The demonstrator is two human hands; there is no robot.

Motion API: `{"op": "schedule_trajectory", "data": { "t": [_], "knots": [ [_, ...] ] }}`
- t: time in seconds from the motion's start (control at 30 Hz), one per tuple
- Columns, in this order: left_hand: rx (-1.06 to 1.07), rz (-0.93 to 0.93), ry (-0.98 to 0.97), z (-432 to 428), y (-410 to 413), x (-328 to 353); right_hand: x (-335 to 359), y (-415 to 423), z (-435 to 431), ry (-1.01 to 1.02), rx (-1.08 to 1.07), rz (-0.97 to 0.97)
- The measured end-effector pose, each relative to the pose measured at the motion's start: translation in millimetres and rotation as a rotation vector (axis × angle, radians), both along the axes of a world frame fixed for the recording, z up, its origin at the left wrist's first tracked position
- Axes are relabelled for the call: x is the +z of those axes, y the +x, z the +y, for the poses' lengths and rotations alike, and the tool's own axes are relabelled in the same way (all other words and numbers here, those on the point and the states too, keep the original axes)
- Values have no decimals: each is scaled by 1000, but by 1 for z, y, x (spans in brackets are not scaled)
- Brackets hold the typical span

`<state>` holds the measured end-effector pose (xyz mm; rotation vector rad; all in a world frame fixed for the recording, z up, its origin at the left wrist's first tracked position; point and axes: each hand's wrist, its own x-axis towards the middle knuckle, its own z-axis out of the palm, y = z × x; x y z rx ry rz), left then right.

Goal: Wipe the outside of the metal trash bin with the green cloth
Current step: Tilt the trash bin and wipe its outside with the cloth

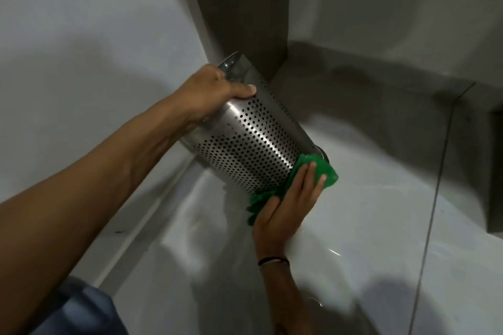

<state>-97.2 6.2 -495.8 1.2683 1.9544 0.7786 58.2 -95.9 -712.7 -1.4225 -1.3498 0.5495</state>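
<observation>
A perforated metal trash bin [253, 133] is tilted, its open rim up at the left and its base low at the right, near the floor. My left hand [217, 90] grips the bin's rim, thumb on the outside wall. My right hand [291, 198] presses a green cloth [324, 174] flat against the bin's lower wall next to the base. Part of the cloth hangs bunched below my fingers.
White glossy floor tiles [353, 226] lie under the bin. A white wall [81, 49] with a skirting strip runs along the left. A dark brown door frame or panel [239, 8] stands in the corner right behind the bin. A grey ledge [495, 171] juts out at the right.
</observation>
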Motion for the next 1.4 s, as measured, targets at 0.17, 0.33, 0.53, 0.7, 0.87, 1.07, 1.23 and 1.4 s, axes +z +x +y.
{"op": "schedule_trajectory", "data": {
  "t": [0.17,0.33,0.53,0.7,0.87,1.07,1.23,1.4],
  "knots": [
    [-27,-48,17,3,0,2,-1,21,32,15,21,-20],
    [-244,89,105,-26,-10,-9,-4,35,74,-73,76,28],
    [-176,274,234,-23,-6,-25,2,21,95,-51,86,55],
    [-206,249,239,-22,-13,-29,51,-24,79,229,169,28],
    [-188,187,246,-21,-19,-29,84,-53,81,330,262,-73],
    [-184,119,231,-24,-21,-30,14,25,77,-51,-2,34],
    [-178,117,207,-20,-19,-31,74,-22,91,150,120,53],
    [-136,69,189,-20,-21,-32,102,-53,85,331,265,-59]
  ]
}}
